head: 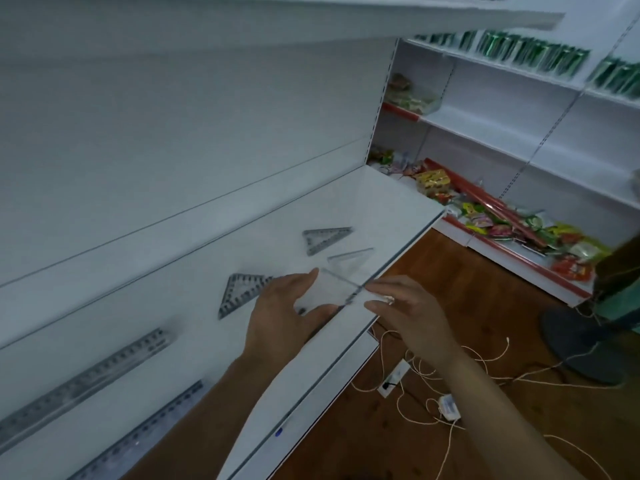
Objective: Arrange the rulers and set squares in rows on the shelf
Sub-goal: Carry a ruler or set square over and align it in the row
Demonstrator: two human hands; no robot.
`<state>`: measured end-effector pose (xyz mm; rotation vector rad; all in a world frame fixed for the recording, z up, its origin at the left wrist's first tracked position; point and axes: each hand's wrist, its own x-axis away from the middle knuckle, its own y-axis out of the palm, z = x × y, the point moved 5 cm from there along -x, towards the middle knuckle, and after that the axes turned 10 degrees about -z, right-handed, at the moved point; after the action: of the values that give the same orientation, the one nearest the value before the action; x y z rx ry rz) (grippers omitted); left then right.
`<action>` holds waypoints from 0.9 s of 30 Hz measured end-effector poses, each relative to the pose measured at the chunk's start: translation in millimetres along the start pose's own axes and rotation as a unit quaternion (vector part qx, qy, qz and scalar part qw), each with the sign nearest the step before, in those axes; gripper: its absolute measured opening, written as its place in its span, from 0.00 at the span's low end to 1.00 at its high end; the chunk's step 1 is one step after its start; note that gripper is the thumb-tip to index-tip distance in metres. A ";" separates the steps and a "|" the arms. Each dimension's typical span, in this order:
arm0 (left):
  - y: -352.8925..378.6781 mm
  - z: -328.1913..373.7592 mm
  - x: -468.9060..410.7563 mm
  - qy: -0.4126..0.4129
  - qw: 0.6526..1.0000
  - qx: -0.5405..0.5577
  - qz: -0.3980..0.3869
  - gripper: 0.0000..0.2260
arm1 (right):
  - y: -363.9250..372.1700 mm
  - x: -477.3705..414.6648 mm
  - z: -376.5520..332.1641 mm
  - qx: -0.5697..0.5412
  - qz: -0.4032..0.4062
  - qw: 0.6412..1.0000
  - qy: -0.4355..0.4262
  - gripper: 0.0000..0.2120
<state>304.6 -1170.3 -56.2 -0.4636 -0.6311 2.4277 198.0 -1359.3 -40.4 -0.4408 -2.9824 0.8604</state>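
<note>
White shelving fills my view, with a wooden floor (467, 299) below it to the right. On the shelf (214, 258) in front of me both hands meet on one clear set square (332, 289), raised a little over the front edge of the board.

My left hand (287, 317) is spread wide: the forefinger reaches to the far corner, the thumb lies under the near edge, and the piece is held between them. My right hand (405, 310) comes in from the other side, its fingertips bent together and pinching the right-hand corner. The blur keeps me from telling how firmly either hand grips.

What I hold is see-through, so the shelf shows through it, and only its edges read as thin pale lines.

Further back on the same board lie a second clear set square (349, 259), just beyond the held one, and a grey set square (325, 237) behind that. Another grey triangle (242, 292) lies just left of my left hand. Two long grey rulers (86, 382) lie side by side at the near left end, well apart from the triangles.

Loose cords (450, 382) lie on the floor, and snack packets (502, 223) fill the next shelf unit.
</note>
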 end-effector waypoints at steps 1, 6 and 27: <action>2.1 -0.2 -4.8 0.001 0.999 -0.025 0.024 0.26 | -2.8 -9.1 3.9 0.011 -0.010 1.000 -0.004 0.10; 16.2 0.0 -32.4 -0.025 0.991 -0.109 0.074 0.26 | -18.9 -62.2 27.4 0.033 -0.072 0.996 -0.030 0.11; 112.5 22.1 -76.2 -0.275 0.909 -0.227 0.217 0.24 | -53.3 -193.6 88.1 0.089 -0.291 0.905 -0.296 0.12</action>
<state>302.9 -1305.0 -84.1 -0.0817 -1.4944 2.8485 362.5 -1500.5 -73.6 0.8275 -3.1443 1.3396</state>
